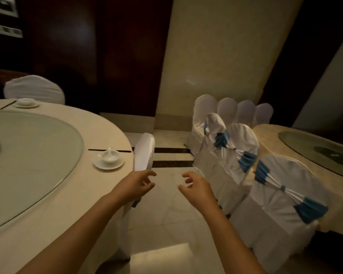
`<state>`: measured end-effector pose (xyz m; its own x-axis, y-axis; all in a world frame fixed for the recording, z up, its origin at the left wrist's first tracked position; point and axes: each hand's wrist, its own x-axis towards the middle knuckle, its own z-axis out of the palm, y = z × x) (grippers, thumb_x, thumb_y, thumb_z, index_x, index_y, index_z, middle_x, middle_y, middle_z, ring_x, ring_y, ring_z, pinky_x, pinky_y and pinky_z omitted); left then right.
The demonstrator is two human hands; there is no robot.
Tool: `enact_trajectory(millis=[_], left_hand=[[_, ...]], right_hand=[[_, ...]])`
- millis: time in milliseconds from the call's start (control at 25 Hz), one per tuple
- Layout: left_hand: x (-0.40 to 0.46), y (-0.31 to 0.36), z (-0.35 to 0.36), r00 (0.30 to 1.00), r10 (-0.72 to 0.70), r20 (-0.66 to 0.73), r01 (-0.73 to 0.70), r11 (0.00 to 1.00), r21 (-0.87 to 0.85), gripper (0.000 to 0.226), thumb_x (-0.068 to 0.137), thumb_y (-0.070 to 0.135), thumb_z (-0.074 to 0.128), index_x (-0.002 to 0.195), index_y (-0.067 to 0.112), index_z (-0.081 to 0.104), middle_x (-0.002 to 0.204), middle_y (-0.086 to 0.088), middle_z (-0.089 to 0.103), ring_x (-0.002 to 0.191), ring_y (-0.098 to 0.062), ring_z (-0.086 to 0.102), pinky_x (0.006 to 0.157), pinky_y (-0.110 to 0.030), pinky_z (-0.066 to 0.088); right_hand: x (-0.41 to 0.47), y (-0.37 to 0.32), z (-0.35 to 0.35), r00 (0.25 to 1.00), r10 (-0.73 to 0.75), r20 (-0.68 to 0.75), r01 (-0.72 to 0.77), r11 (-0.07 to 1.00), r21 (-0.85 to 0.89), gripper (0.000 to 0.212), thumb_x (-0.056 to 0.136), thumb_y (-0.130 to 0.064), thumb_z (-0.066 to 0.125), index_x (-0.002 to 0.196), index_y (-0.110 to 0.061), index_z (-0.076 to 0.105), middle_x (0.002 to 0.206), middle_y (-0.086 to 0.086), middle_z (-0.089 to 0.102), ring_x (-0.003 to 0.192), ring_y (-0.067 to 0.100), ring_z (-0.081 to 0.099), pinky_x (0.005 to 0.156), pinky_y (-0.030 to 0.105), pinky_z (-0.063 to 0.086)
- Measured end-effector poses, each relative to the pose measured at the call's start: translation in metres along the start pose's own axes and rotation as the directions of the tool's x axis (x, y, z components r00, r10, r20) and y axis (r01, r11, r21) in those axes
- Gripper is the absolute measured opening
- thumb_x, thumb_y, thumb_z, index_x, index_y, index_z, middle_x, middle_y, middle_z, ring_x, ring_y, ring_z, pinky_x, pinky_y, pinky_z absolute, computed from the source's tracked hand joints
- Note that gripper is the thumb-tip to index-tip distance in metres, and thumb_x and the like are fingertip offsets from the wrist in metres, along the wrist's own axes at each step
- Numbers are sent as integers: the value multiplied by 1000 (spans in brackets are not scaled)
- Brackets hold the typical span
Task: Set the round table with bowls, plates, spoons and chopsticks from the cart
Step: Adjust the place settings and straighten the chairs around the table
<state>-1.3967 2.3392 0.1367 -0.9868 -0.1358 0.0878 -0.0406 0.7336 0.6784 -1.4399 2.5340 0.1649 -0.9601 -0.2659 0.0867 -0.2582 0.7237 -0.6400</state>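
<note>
The round table (71, 194) with a cream cloth fills the left side, a glass turntable (28, 151) at its centre. Near its right edge stands a white plate (99, 165) with a bowl (111, 157) holding a spoon (109, 150); dark chopsticks (99, 150) lie just behind it. A second plate with a bowl (26, 102) sits at the far edge, chopsticks (7, 105) beside it. My left hand (137, 184) hovers beyond the table's edge, fingers loosely curled, holding nothing. My right hand (194, 186) hangs over the floor, also loosely curled and empty. The cart is out of view.
A white-covered chair (144, 151) is tucked at the table just beyond my left hand. Several covered chairs with blue sashes (246, 155) line a second table (285, 147) on the right. A pale pillar (216, 66) stands ahead. Tiled floor runs between the tables.
</note>
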Motion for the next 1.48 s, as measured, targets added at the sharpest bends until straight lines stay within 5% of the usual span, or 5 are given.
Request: enact_trajectory(millis=[520, 800, 960, 1160, 1480], left_hand=[[196, -20, 14, 908, -307, -286, 320, 947, 0, 34, 89, 36, 55, 123, 32, 54, 95, 12, 61, 80, 0, 56, 68, -11, 42], [344, -56, -5, 867, -368, -337, 372, 926, -55, 36, 89, 36, 54, 124, 31, 54, 102, 8, 67, 87, -3, 60, 78, -20, 49], [397, -73, -13, 810, -451, -375, 465, 883, -57, 34, 89, 36, 53, 123, 35, 53, 96, 14, 62, 83, -1, 61, 74, -17, 48], [442, -92, -10, 644, -566, -514, 602, 790, -117, 32, 89, 35, 52, 122, 34, 54, 95, 14, 61, 84, -4, 59, 78, -23, 47], [439, -82, -13, 177, -702, -690, 747, 552, -370, 29, 87, 28, 59, 117, 30, 60, 89, 11, 63, 80, -7, 61, 75, -23, 46]], right_hand=[[282, 26, 52, 902, -314, 297, 288, 949, 128, 42, 83, -28, 66, 123, -27, 54, 118, -2, 59, 92, 10, 60, 72, 19, 50], [445, 3, 69, 855, -397, 334, 367, 918, 151, 41, 83, -27, 67, 122, -27, 55, 120, -1, 60, 87, 5, 55, 60, 9, 42], [519, -4, 88, 790, -454, 412, 416, 891, 183, 41, 84, -29, 65, 123, -25, 54, 122, 0, 58, 97, 10, 59, 76, 21, 51], [601, -21, 119, 606, -605, 516, 542, 789, 289, 41, 86, -24, 63, 125, -20, 53, 123, 3, 58, 107, 15, 58, 84, 28, 51], [670, -68, 166, 266, -737, 621, 681, 600, 420, 39, 87, -23, 60, 125, -16, 54, 122, 9, 60, 105, 22, 60, 83, 32, 50]])
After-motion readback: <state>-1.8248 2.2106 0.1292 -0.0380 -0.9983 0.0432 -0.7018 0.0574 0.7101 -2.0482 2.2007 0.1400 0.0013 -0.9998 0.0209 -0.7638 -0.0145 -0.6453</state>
